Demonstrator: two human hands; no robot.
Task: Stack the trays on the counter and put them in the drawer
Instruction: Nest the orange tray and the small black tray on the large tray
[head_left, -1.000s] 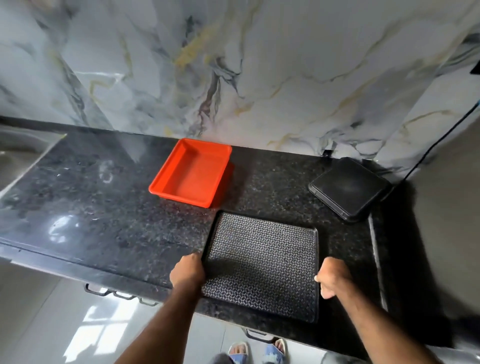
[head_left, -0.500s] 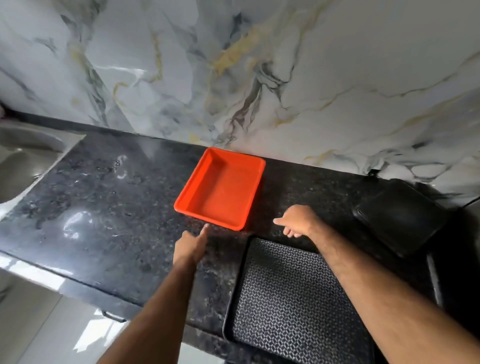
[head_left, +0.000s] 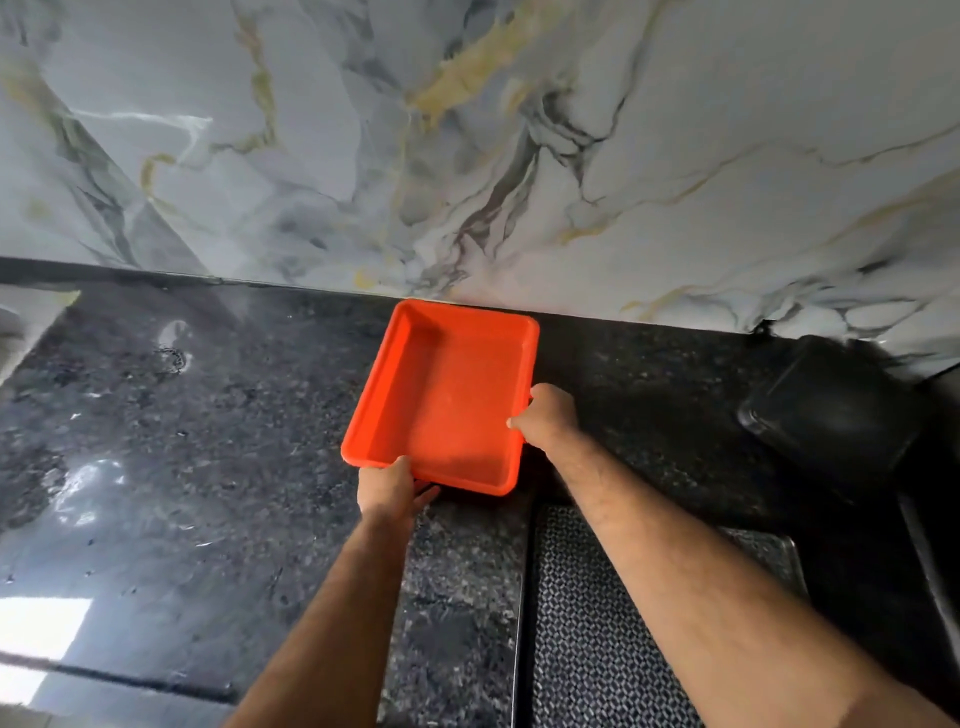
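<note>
A: Orange plastic, deep-walled: the orange tray (head_left: 447, 400) sits toward the back of the counter (head_left: 171, 467), close to the marble wall (head_left: 467, 145) and angled a little.

B: Who has it?

A: Both hands. The left hand (head_left: 389, 488) is closed over the near rim by the left corner, thumb on top, fingers tucked beneath. The right hand (head_left: 548, 418) pinches the right-side rim, thumb inside the wall.

B: Lifted, or resting?

A: I cannot tell for certain. The fingers under the near edge suggest that corner is coming off the stone.

B: And the other tray?

A: The patterned tray (head_left: 613, 639) lies flat at the counter's front edge, under the right forearm, just nearer than the orange one and apart from it. A black appliance (head_left: 831, 415) stands off to the right, well clear.

B: So which step?

A: Stacking, I'd judge: gripping the orange tray to carry it onto the flat one. No drawer shows in view.

B: What does the move need?

A: Raising it level, drawing it back toward the body and to the right, and setting it down square inside the patterned tray's rim, so the pair can be carried together.
</note>
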